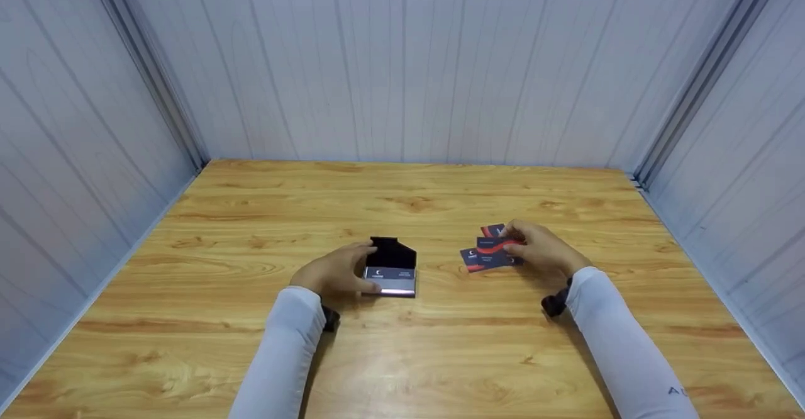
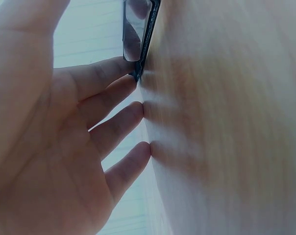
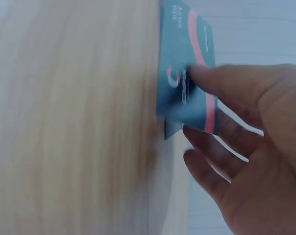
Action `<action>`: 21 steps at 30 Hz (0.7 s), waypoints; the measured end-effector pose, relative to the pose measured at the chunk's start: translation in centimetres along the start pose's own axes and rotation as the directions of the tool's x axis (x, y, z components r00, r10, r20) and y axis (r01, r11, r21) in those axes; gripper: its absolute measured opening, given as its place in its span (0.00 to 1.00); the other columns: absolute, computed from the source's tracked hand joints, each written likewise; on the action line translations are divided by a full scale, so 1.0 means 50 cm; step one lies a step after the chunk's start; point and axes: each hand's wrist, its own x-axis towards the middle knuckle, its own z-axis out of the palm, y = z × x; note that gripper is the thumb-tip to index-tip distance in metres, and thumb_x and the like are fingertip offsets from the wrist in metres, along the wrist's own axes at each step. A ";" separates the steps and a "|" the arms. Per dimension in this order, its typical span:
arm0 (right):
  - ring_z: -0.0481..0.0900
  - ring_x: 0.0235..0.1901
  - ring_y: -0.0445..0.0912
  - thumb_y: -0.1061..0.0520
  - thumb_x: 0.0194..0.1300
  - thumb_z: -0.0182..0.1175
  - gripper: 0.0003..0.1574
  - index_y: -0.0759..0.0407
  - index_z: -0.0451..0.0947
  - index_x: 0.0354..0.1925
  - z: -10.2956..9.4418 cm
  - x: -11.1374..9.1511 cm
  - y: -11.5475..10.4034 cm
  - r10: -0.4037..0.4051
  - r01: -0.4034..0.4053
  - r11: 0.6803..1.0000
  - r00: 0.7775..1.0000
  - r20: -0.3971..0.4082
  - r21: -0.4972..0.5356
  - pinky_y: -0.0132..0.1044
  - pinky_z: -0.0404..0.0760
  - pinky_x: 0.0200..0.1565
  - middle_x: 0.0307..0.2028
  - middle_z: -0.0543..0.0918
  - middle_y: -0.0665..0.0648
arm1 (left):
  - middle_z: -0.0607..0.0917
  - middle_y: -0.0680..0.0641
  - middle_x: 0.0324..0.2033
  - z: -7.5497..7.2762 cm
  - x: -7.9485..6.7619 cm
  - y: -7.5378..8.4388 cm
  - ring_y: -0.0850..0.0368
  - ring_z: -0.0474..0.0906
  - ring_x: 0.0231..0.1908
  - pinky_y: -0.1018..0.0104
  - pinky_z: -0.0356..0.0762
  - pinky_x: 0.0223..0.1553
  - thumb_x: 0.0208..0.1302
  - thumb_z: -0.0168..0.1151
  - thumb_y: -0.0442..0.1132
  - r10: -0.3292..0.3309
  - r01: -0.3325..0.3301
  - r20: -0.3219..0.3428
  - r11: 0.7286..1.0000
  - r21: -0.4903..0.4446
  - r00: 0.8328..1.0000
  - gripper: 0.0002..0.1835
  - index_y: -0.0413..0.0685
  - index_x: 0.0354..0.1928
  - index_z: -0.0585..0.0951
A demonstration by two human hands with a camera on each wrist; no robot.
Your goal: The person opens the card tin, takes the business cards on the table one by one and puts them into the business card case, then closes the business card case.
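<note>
An open business card case (image 1: 390, 284) with a shiny metal front and a black lid (image 1: 391, 254) raised at the back lies on the table, dark cards inside. My left hand (image 1: 336, 271) grips its left side, thumb at the front and a finger by the lid. In the left wrist view, the other fingertips (image 2: 144, 149) touch the tabletop. My right hand (image 1: 544, 249) pinches a dark business card (image 1: 494, 243) with a red wave, thumb on its printed face. Other cards (image 1: 478, 262) of the same design lie fanned beneath and behind it; their number is partly hidden.
The wood-grain table (image 1: 415, 356) stretches all round the case and cards. White panelled walls (image 1: 402, 67) enclose it at the back and on both sides. A dark wrist strap mount (image 1: 555, 304) sits at the right wrist.
</note>
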 end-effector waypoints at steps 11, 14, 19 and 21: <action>0.79 0.50 0.55 0.59 0.78 0.52 0.12 0.61 0.76 0.54 -0.001 0.004 -0.015 -0.038 0.040 0.990 0.999 -0.021 0.137 0.43 0.79 0.47 0.50 0.81 0.63 | 0.55 0.44 0.77 0.001 0.000 0.001 0.44 0.49 0.75 0.47 0.51 0.73 0.61 0.73 0.53 -0.002 0.002 -0.007 1.000 0.007 1.000 0.49 0.48 0.78 0.58; 0.79 0.52 0.55 0.59 0.78 0.53 0.12 0.61 0.77 0.54 0.007 0.007 -0.020 -0.050 0.054 0.988 0.998 -0.026 0.148 0.44 0.79 0.49 0.51 0.82 0.63 | 0.55 0.44 0.77 0.001 0.000 0.000 0.44 0.49 0.75 0.47 0.51 0.73 0.61 0.73 0.52 -0.006 0.006 -0.010 1.000 0.010 1.000 0.49 0.48 0.78 0.59; 0.78 0.53 0.54 0.59 0.77 0.53 0.12 0.60 0.76 0.55 0.022 0.016 -0.036 -0.056 0.059 0.986 0.998 -0.025 0.157 0.44 0.78 0.49 0.55 0.81 0.62 | 0.55 0.43 0.77 -0.002 0.002 0.002 0.44 0.49 0.75 0.47 0.51 0.73 0.61 0.73 0.52 -0.001 0.001 -0.006 1.000 0.015 1.000 0.49 0.47 0.78 0.59; 0.79 0.51 0.53 0.57 0.77 0.54 0.12 0.58 0.76 0.55 0.028 0.020 -0.045 -0.048 0.051 0.986 0.999 -0.027 0.159 0.42 0.79 0.46 0.54 0.81 0.61 | 0.55 0.43 0.77 -0.003 0.003 0.003 0.44 0.49 0.75 0.47 0.51 0.73 0.61 0.73 0.51 0.002 -0.002 -0.004 1.000 0.016 1.000 0.49 0.46 0.78 0.59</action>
